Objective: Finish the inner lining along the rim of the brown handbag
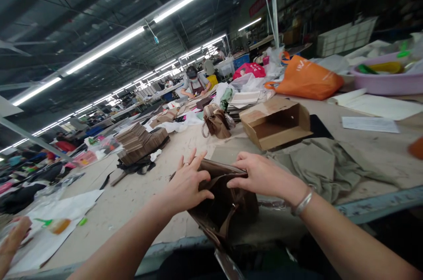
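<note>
At the near edge of the worktop (132, 209), we have a dark brown handbag (246, 200) between our hands, its lower part reaching past that edge. Its mouth gapes toward us; the material is smooth with a slight sheen, the side walls sag into creases, and the inside falls away to near black. A small bright spot, perhaps metal, shows within.

Our left hand (190, 185) lies over the bag's left rim with fingers spread wide and thumb held apart across the mouth; we cannot tell how firmly its underside presses. Our right hand (259, 174) has a narrow grip on the right rim, thumb on the inner side and fingers over the top. Just beyond that hand, a crumpled grey-green cloth (330, 165) spreads toward the near edge, and behind it sits an open cardboard box (277, 123). A smaller brown handbag (216, 123) stands left of the box, farther from the near edge, and a stack of brown pieces (140, 143) lies left of that.

Our forearms hide part of the near edge, and our left hand covers much of the bag's left side. We cannot make out the bag's base in the shadow. Another person's hand (13, 245) is cut off on the left, and a blurred orange object (416, 148) on the right.
</note>
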Demonstrator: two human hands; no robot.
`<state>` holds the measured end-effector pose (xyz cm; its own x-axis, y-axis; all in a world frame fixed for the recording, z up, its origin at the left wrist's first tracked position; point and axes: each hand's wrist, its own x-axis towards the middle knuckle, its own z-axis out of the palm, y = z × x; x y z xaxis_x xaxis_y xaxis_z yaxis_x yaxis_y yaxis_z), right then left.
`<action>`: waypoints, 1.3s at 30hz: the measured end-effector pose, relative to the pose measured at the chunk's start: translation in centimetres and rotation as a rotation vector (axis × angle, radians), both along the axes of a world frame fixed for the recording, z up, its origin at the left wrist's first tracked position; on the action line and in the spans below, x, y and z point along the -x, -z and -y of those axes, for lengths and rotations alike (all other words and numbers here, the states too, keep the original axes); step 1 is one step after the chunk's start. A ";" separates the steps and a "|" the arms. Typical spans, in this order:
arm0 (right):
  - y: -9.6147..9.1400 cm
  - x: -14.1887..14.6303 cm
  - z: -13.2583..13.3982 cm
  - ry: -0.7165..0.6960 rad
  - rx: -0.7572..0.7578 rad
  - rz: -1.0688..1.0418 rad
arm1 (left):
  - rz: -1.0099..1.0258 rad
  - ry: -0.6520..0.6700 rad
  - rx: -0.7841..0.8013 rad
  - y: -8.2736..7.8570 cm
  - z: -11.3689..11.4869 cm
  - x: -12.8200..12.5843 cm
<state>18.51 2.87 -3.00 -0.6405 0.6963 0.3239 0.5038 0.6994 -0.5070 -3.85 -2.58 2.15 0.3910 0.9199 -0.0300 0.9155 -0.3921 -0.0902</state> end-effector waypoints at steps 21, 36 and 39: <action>0.5 -0.5 -1.5 -0.110 0.005 -0.079 | 0.350 0.121 -0.073 0.7 -2.3 3.0; -0.3 0.5 -0.9 -0.024 -0.179 0.054 | 0.397 0.006 -0.101 1.4 -2.9 3.1; -0.4 0.4 -0.7 -0.009 -0.167 0.058 | 0.387 -0.028 -0.105 1.4 -3.1 3.0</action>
